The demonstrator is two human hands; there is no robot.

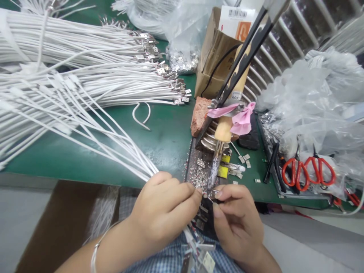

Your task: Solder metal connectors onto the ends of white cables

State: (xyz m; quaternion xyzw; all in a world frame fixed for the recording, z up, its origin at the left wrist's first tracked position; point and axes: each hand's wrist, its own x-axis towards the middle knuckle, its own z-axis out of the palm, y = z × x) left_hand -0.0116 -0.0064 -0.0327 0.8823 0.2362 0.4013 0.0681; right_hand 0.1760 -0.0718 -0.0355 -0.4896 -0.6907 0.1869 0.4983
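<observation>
Soldering iron (224,129) label: "40V", partly hidden. Left hand (163,206) clenched on white cables (119,151), fanning up-left; right hand (237,220) pinches metal connector (209,194), axis unclear.

We count two hands lower centre: left hand (162,212), right hand (239,223). Two red scissors (295,172) at right. One brick (200,113), one cardboard box (212,60), one soldering iron (223,131) mid-frame. White cables (85,76) upper left: too many to count.
</observation>
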